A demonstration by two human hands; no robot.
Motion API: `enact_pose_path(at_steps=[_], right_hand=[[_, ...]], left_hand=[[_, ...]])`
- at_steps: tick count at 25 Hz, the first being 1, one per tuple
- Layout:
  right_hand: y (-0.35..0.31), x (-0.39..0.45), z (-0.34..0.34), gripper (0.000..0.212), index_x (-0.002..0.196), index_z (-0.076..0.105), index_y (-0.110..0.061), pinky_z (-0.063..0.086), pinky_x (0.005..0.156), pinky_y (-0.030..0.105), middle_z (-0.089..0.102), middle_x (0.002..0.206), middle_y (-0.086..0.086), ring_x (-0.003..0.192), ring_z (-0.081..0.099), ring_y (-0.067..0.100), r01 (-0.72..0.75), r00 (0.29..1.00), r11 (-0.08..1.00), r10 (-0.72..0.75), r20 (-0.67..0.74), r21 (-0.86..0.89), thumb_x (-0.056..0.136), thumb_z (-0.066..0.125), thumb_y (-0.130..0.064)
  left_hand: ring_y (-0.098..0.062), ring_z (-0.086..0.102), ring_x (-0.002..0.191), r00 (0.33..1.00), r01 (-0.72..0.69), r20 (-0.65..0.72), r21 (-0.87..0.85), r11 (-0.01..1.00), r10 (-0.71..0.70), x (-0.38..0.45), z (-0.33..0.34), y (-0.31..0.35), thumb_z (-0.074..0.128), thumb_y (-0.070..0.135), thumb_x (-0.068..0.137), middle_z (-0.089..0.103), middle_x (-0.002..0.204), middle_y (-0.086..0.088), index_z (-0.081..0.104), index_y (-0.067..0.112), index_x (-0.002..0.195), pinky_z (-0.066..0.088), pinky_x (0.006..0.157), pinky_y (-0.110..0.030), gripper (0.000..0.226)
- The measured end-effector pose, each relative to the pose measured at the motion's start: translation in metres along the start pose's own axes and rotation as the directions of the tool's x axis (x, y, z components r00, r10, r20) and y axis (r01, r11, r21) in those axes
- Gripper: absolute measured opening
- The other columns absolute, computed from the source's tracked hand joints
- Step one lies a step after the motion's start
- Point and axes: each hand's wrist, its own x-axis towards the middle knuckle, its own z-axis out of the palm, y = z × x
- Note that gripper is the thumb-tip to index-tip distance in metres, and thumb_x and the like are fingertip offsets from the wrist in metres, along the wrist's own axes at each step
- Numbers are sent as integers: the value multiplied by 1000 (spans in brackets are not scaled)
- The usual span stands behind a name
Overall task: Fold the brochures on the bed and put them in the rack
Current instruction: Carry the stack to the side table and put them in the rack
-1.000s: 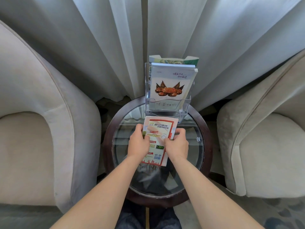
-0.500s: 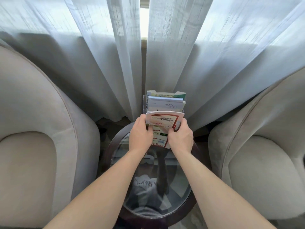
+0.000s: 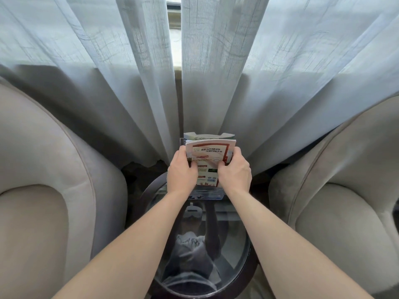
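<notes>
A folded brochure (image 3: 208,156) with a red border and printed text is held upright in front of the clear rack (image 3: 210,196), which stands at the far side of the round glass table (image 3: 237,244). My left hand (image 3: 181,172) grips the brochure's left edge and my right hand (image 3: 235,172) grips its right edge. The brochure covers the other brochures (image 3: 207,137) in the rack; only their top edges show behind it. The rack's clear front lip shows below the hands.
Two beige armchairs flank the table, one armchair (image 3: 43,190) on the left and one armchair (image 3: 345,190) on the right. Sheer white curtains (image 3: 129,83) hang right behind the rack. The glass top reflects a person wearing a headset.
Both hands carried the brochure from above the table up and forward to the rack; it now covers the crab-picture brochure that showed before. The view tilted up.
</notes>
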Motion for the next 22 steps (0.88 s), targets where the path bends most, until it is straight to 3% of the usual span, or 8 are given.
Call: enact_pose_path(at_steps=[5,13,16,18,22], right_hand=[[22,-7,22,23,99,43,-33,56,82,44,69,104,-6,95,65,26,-8,999,1000,9,36,-25,88,62,-24],[51,-13,43,25,108,51,-21,52,82,39,57,107,-3,99,61,22,14,1000,997,-13,20,-81,88,66,-23],[55,-14,46,21,109,51,-21,48,76,35,51,109,-4,97,61,23,20,999,999,-19,27,-48,91,62,-22],[56,-15,47,28,116,50,-21,49,80,35,51,115,-3,101,61,21,21,999,1000,-21,35,12,91,62,-19],[56,-21,44,47,132,45,-26,54,89,42,51,125,-4,108,60,19,-27,998,998,24,60,62,90,63,-17]], left_hand=[[-21,60,97,1000,10,18,44,999,-11,-11,15,-26,57,16,91,60,108,4,49,24,110,52,74,-39,22],[-21,53,97,1000,0,11,232,973,-3,-20,34,-52,60,19,91,45,100,2,45,19,106,50,65,-39,21],[-23,54,99,1000,20,5,233,972,-22,-26,39,-57,63,21,90,47,103,1,45,19,107,53,71,-42,24],[-22,54,104,998,53,9,179,982,-56,-28,40,-57,64,23,90,47,108,0,47,18,111,54,79,-43,28],[-18,46,122,994,111,4,58,992,-112,-37,41,-56,67,21,87,42,130,1,40,19,136,47,95,-34,56]])
